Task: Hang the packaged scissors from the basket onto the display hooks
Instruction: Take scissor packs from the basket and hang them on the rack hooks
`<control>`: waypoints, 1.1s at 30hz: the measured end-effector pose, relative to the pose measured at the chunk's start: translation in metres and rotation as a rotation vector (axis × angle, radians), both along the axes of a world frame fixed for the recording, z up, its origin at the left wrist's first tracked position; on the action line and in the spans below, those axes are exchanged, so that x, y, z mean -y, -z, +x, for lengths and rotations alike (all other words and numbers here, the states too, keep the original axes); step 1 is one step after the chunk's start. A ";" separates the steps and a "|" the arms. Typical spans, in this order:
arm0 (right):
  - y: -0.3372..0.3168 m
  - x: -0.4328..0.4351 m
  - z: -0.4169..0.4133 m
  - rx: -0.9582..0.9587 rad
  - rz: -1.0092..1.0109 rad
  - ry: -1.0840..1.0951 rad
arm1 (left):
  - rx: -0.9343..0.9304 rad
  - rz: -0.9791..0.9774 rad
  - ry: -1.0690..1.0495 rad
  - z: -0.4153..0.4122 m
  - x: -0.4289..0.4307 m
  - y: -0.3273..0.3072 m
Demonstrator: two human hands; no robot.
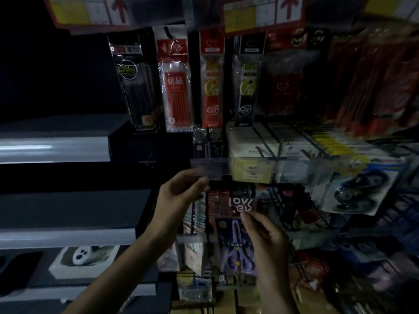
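Packaged scissors: a dark blue card carrying purple-handled scissors, with a header printed "love". It sits upright, low and centre in the view, in front of the lower rows of the display rack. I cannot tell whether its hang hole is on a hook, as that area is dark and blurred. My right hand pinches the pack at its upper right edge, just under the header, with thumb and fingertips closed on the card. My left hand is raised up and to the left of the pack, clear of it, with its fingers curled. It pinches the left end of a clear label strip that runs across the front of the rack above the pack. Behind the strip stand rows of white boxes. Above these hang refill packs, among them a black pack and a red pack side by side. Price cards with red arrows line the top edge. Grey shelves run along the left side, well apart from both hands. Lighting is poor throughout, and the right side is blurred.
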State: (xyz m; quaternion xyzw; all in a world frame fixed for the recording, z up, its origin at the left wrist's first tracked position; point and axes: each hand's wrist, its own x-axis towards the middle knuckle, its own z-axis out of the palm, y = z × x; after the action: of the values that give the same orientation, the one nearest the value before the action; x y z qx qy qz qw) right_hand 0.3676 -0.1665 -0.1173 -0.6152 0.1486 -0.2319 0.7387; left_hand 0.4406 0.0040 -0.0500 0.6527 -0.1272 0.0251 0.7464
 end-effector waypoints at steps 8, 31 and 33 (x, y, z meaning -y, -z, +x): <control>-0.010 0.000 0.009 -0.006 0.048 -0.085 | 0.071 -0.014 0.123 -0.023 -0.009 -0.021; -0.056 -0.027 0.072 0.153 -0.027 -0.076 | 0.156 0.163 0.064 -0.018 -0.030 -0.042; -0.056 -0.029 0.076 0.155 -0.035 -0.069 | 0.169 0.199 0.066 -0.019 -0.031 -0.042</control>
State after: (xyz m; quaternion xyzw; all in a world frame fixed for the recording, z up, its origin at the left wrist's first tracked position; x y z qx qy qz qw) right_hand 0.4436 -0.1372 -0.0614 -0.6130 0.0657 -0.2560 0.7446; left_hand 0.4213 0.0352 -0.0085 0.7147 -0.2130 0.0427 0.6649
